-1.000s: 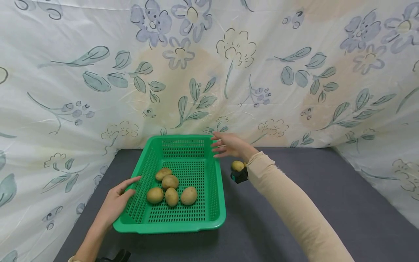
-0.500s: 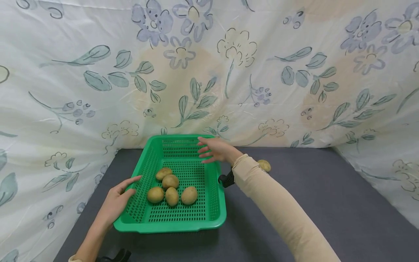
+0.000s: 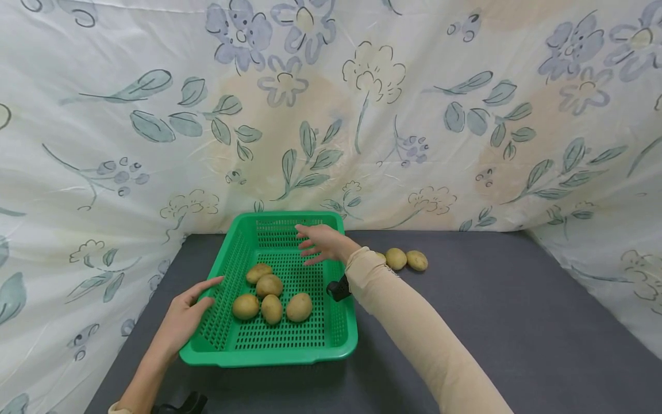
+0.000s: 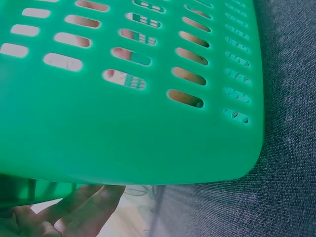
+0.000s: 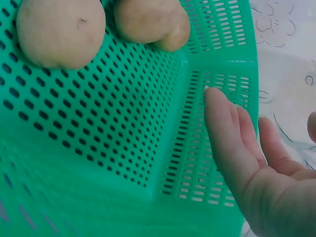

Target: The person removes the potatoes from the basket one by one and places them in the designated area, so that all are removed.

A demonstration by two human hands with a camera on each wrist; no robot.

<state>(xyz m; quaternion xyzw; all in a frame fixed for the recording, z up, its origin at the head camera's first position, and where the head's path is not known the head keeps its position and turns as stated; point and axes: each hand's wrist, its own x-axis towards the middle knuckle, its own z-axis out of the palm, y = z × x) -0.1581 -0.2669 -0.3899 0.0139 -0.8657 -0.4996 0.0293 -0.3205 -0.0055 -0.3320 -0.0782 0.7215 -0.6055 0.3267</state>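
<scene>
Five potatoes (image 3: 269, 287) lie in the green basket (image 3: 279, 360)

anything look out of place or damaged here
Nothing looks plainly damaged. The one mild oddity: a few loose potatoes lie on the dark table, outside the green basket, while five potatoes sit inside it.

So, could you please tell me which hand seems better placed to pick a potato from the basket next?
Likely the right hand: it hovers empty over the green basket with the potatoes inside, while the left hand holds its rim.
</scene>
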